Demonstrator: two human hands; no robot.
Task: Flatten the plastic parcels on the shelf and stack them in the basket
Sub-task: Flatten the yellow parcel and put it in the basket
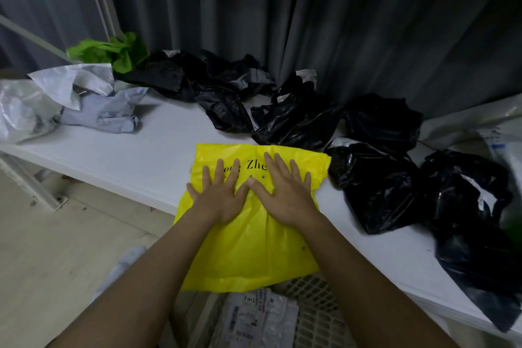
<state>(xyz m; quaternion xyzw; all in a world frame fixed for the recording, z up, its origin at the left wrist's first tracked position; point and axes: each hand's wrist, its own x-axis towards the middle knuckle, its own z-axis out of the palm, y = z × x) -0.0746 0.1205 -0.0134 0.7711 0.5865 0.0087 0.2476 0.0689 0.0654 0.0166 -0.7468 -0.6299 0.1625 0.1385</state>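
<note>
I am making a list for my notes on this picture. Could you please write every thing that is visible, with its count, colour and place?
yellow parcel: one, yellow with dark print, front edge of the shelf, near end hanging over the basket
black parcels: several crumpled, exact count unclear, black, from the back middle to the right of the shelf
green parcel: one, green, back left of the shelf
grey-white parcels: about three, pale grey and white, left end of the shelf
shelf: one, white, across the middle
basket: one, pale lattice, below the shelf edge, holding flat labelled parcels
curtain: dark grey, behind the shelf
hands: left hand and right hand, flat on the yellow parcel
</note>
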